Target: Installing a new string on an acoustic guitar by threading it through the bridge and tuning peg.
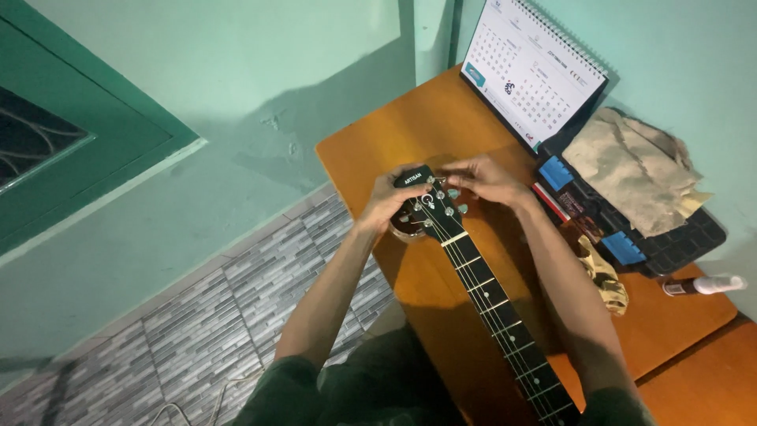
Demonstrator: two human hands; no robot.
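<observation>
Your left hand (388, 199) wraps guitar headstock (426, 199) from its outer edge, fingers curled round black head, thumb on front face. Your right hand (485, 178) sits just opposite, fingertips pinching at tuning pegs (455, 193) on far edge of headstock; exact peg held, cannot tell. Neck (493, 304) runs from grip back toward your body, over orange table (371, 142). Beyond right hand: desk calendar (532, 67) leaning on wall. Right of that hand: black tool case (631, 229) with crumpled cloth (635, 173) on top. White tube (706, 285) further out.
</observation>
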